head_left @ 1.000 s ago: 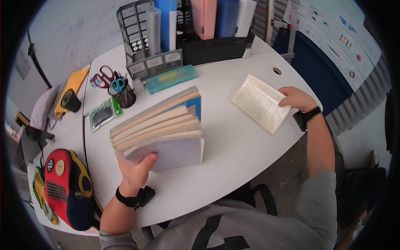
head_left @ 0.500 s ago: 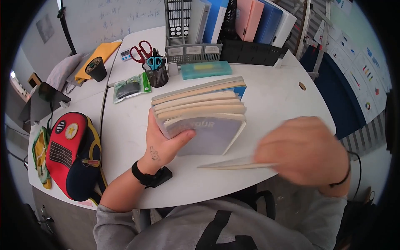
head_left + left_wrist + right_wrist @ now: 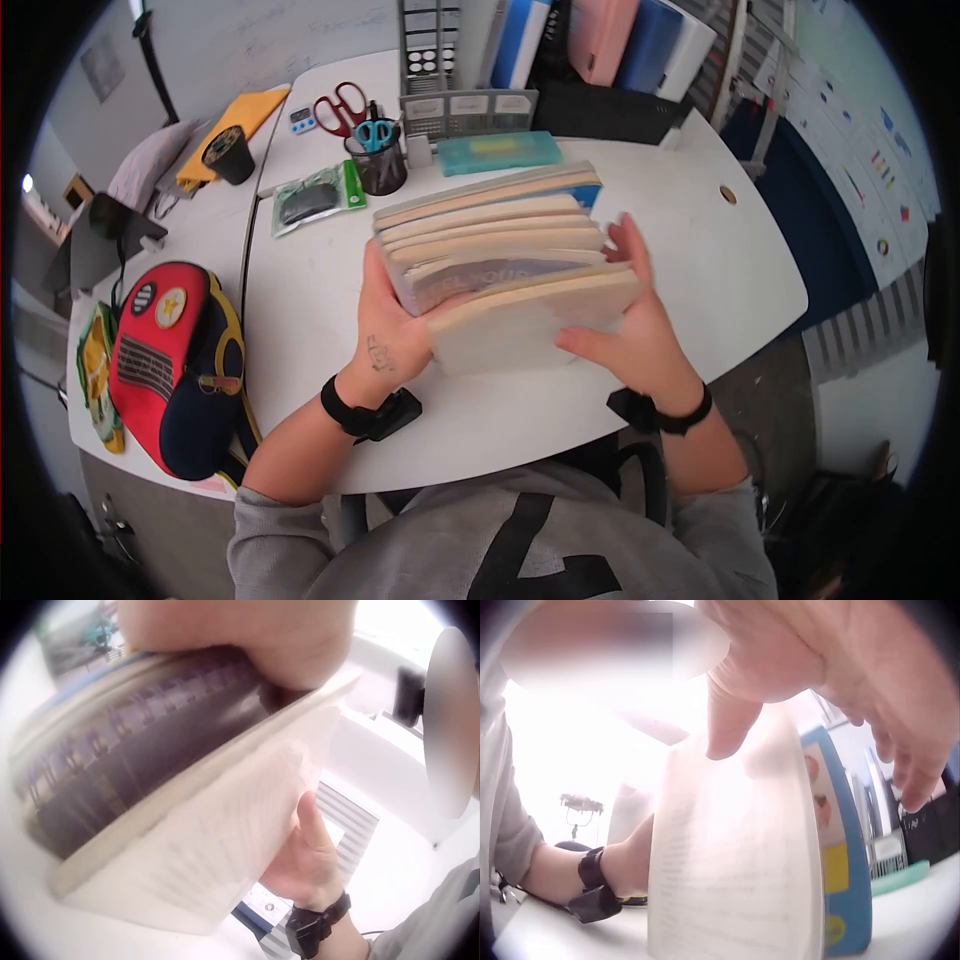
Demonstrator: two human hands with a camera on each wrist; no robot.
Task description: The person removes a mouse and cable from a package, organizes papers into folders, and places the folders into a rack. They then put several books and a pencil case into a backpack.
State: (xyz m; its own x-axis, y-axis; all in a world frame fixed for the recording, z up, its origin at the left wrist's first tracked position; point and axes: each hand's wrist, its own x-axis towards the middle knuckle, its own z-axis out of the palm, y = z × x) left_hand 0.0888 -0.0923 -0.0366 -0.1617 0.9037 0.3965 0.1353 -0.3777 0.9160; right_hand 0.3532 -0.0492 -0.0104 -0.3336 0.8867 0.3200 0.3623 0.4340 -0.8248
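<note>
My left hand (image 3: 390, 325) grips an upright stack of books (image 3: 490, 228) by its left end over the table. At the front of the stack is a purple-grey notebook; the left wrist view shows its spiral binding (image 3: 142, 712). A thin cream booklet (image 3: 530, 325) stands before it, tilted, with the left thumb partly hidden behind it. My right hand (image 3: 650, 335) is at the booklet's right edge, thumb against its front face, other fingers extended beside the stack. A blue cover (image 3: 849, 840) shows behind the booklet in the right wrist view.
Behind the stack are a teal case (image 3: 500, 153), a pen cup (image 3: 378, 170) with scissors, and a green-edged packet (image 3: 318, 200). Upright folders (image 3: 600, 45) stand in a rack at the back. A red and navy bag (image 3: 170, 370) lies at the left.
My right hand has brought the booklet from the table's right side leftward to the front of the stack. Its fingers have straightened. My left hand keeps hold of the stack.
</note>
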